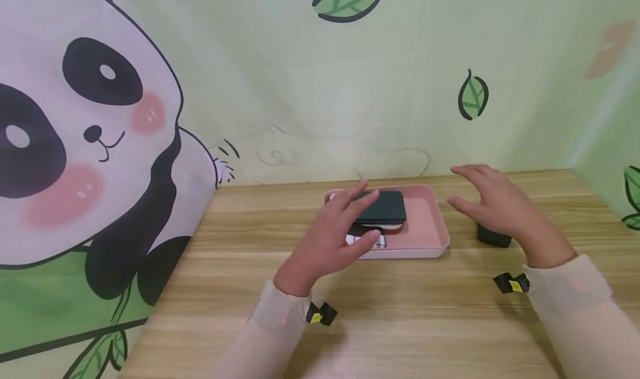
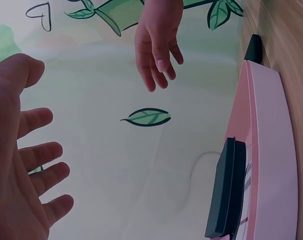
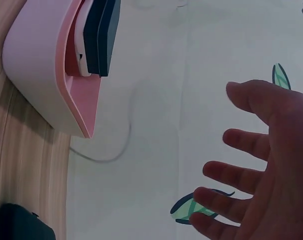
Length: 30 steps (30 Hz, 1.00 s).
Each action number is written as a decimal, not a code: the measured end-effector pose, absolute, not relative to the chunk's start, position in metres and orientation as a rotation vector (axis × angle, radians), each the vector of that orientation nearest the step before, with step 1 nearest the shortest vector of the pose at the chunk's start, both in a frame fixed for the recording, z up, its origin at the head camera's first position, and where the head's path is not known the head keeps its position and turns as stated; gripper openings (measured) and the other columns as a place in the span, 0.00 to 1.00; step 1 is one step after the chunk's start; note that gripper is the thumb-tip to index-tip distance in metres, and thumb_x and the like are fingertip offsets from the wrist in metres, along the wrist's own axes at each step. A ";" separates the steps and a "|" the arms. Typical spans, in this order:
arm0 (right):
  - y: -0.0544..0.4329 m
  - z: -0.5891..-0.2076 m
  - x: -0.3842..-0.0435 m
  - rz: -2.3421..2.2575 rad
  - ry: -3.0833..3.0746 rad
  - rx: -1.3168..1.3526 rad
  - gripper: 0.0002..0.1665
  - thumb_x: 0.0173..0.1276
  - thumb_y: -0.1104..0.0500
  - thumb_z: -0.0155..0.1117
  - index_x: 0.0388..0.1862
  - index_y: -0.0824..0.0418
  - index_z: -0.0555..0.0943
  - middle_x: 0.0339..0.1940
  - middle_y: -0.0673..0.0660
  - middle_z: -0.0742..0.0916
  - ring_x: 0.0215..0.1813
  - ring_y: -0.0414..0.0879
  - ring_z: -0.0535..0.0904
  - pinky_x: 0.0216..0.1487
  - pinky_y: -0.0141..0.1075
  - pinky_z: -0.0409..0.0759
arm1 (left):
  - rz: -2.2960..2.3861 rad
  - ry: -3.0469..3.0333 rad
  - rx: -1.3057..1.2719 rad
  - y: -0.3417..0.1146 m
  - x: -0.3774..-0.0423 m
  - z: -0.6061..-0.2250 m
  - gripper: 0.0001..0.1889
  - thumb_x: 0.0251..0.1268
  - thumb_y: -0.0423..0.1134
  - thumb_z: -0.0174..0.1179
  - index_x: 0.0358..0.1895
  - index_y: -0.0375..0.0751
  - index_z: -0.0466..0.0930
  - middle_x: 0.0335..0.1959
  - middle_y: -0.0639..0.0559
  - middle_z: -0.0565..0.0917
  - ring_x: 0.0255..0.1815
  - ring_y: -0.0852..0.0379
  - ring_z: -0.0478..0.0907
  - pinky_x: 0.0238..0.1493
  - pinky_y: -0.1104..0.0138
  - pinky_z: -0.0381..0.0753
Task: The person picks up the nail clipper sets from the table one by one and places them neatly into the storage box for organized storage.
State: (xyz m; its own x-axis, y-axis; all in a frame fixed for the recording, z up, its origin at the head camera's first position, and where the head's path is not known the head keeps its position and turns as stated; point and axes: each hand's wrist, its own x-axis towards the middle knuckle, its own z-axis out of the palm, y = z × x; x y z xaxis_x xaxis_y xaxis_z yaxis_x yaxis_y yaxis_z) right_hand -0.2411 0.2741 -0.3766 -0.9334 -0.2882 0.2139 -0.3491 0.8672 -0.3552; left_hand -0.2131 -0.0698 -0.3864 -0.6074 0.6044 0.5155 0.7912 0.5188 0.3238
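A shallow tray (image 1: pixel 422 220), pink inside and pale outside, sits on the table. In it a dark teal flat case (image 1: pixel 385 207) lies on top of a white flat item, beside a black-and-white patterned piece (image 1: pixel 380 240). My left hand (image 1: pixel 327 237) hovers above the tray's left part with spread fingers, holding nothing; the left wrist view shows the case (image 2: pixel 226 187) apart from its fingers. Off the tray's right side, my right hand (image 1: pixel 500 204) is raised, fingers extended and apart, also holding nothing. Partly hidden beneath it is a small black object (image 1: pixel 492 237).
The wood-grain table (image 1: pixel 400 312) reaches back to a pale green fabric backdrop (image 1: pixel 320 90) printed with leaves. A large printed panda (image 1: pixel 165 140) covers the left side. Black wrist devices (image 1: pixel 322 314) are strapped at both cuffs.
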 end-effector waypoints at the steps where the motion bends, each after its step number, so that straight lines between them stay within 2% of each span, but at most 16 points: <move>1: 0.276 -0.377 -0.242 0.580 -2.895 0.499 0.41 0.72 0.41 0.61 0.76 0.62 0.64 0.73 0.70 0.69 0.73 0.68 0.63 0.69 0.67 0.62 | -0.764 -2.428 -1.163 -0.069 -0.213 -0.387 0.33 0.71 0.54 0.56 0.77 0.53 0.62 0.80 0.51 0.57 0.76 0.48 0.61 0.71 0.50 0.68; 12: 0.289 -0.388 -0.247 0.463 -2.971 0.453 0.42 0.73 0.42 0.60 0.76 0.64 0.63 0.72 0.72 0.69 0.72 0.71 0.62 0.69 0.67 0.61 | -0.701 -2.438 -1.176 -0.063 -0.212 -0.391 0.35 0.71 0.56 0.55 0.78 0.56 0.59 0.81 0.50 0.56 0.78 0.47 0.59 0.72 0.51 0.67; 17: 0.295 -0.396 -0.253 0.431 -3.034 0.374 0.46 0.73 0.38 0.56 0.77 0.65 0.60 0.73 0.75 0.67 0.72 0.74 0.61 0.68 0.69 0.60 | -0.693 -2.461 -1.173 -0.062 -0.211 -0.392 0.35 0.72 0.57 0.55 0.79 0.56 0.59 0.81 0.51 0.55 0.79 0.48 0.58 0.73 0.51 0.66; 22: 0.302 -0.404 -0.260 0.381 -3.083 0.326 0.48 0.73 0.36 0.55 0.78 0.66 0.57 0.72 0.78 0.66 0.69 0.77 0.62 0.65 0.70 0.63 | -0.689 -2.451 -1.179 -0.060 -0.212 -0.392 0.34 0.72 0.56 0.55 0.78 0.55 0.60 0.80 0.50 0.57 0.78 0.48 0.59 0.74 0.51 0.64; 26: 0.307 -0.413 -0.266 0.356 -3.107 0.317 0.47 0.73 0.38 0.55 0.78 0.68 0.58 0.70 0.80 0.67 0.68 0.78 0.63 0.63 0.71 0.65 | -0.685 -2.439 -1.180 -0.059 -0.213 -0.392 0.34 0.72 0.56 0.55 0.78 0.53 0.61 0.80 0.49 0.58 0.78 0.48 0.58 0.75 0.52 0.63; 30: 0.313 -0.425 -0.270 0.339 -3.153 0.318 0.50 0.72 0.35 0.55 0.77 0.69 0.59 0.69 0.81 0.66 0.67 0.80 0.62 0.62 0.72 0.65 | -0.688 -2.449 -1.181 -0.061 -0.213 -0.394 0.34 0.72 0.56 0.55 0.77 0.52 0.61 0.80 0.49 0.58 0.79 0.49 0.57 0.74 0.52 0.64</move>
